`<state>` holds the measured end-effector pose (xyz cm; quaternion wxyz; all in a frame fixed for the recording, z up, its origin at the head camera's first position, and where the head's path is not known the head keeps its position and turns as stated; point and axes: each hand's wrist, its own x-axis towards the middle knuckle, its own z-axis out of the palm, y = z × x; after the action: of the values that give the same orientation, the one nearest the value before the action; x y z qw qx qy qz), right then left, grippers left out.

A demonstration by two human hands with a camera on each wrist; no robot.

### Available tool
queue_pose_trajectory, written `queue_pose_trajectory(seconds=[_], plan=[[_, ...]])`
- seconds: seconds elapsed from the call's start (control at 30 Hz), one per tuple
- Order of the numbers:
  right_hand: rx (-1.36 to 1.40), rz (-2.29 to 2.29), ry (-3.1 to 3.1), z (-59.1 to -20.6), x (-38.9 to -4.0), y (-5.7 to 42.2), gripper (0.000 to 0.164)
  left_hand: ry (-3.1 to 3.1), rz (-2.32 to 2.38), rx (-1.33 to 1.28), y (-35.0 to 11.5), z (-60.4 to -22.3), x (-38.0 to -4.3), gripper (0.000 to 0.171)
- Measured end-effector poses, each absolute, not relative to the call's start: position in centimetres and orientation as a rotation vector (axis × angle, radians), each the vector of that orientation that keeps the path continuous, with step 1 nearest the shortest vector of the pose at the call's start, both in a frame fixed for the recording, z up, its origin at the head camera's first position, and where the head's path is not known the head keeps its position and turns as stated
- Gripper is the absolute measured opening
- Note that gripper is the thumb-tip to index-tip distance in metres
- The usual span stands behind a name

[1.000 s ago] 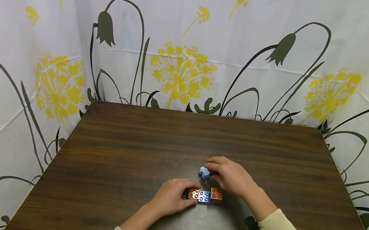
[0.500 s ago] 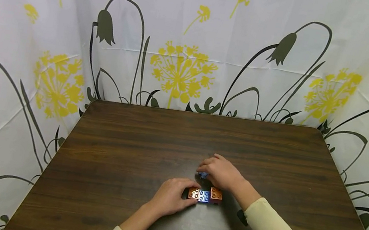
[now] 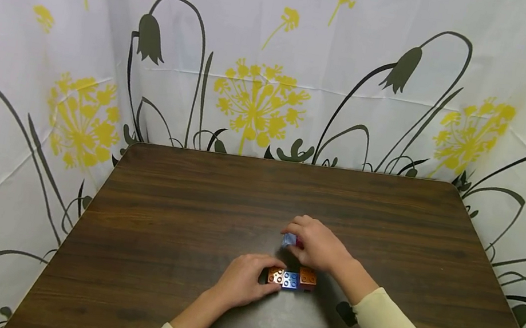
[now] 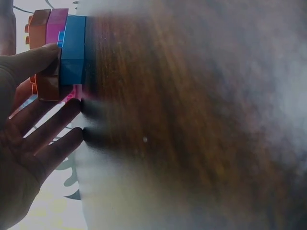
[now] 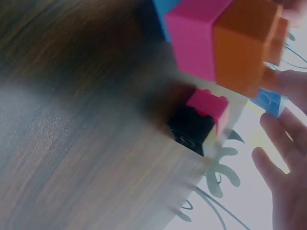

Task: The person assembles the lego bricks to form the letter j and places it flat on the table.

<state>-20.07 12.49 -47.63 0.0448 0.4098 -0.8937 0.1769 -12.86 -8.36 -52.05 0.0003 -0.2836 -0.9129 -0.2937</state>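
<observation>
My left hand [image 3: 243,280] grips the left end of a row of joined toy building bricks. An orange brick [image 4: 48,84] there sits on a blue one [image 4: 73,52], with the thumb on its near side. At the row's right end, an orange brick [image 5: 244,43] tops a pink brick [image 5: 194,38]; a blue stud top [image 3: 290,280] shows between the ends. Just behind the row, my right hand [image 3: 317,245] pinches a light blue brick [image 5: 269,101] between thumb and fingers. Near that hand, a pink brick [image 5: 209,106] and a black brick [image 5: 191,129] stand together on the table.
The dark wood-grain table [image 3: 173,201] reaches back to a flower-printed white curtain [image 3: 274,32], which also hangs along both sides. Black wrist bands [image 3: 346,314] sit at both cuffs.
The right hand has closed in on the light blue brick, shifted slightly left, and lifted it a little toward the back. My left hand and the brick row have stayed put.
</observation>
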Motion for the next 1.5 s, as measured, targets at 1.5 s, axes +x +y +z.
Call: queue_pose_trajectory(seconds=[1.5], plan=[[0.873, 1.035, -2.600, -48.8, -11.1, 17.4, 0.027, -2.900, -0.912, -0.867, -8.3, -52.0, -12.8, 0.037]])
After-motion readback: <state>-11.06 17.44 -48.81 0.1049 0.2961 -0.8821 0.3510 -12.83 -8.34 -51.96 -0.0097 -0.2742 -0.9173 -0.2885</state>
